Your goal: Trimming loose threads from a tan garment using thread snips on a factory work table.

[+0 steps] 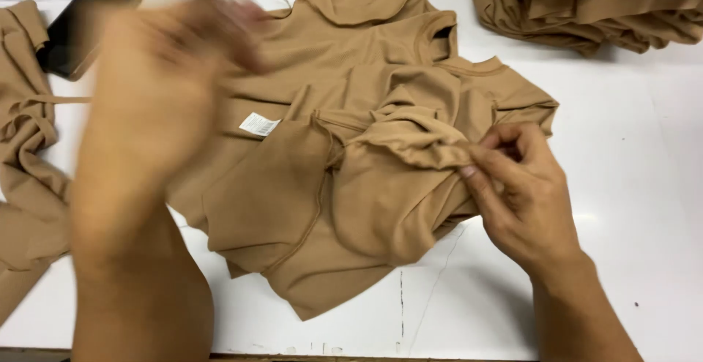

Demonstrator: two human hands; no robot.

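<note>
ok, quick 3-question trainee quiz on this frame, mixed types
1. True or false: the right hand pinches a fold of the tan garment.
2. The dark phone lies: A) far left, by the top edge, B) on the folded stack, C) under the right hand.
3. What small white thing shows on the tan garment, near the blurred left hand?

Key: 1 true. 2 A. 3 a sewn-in label.
</note>
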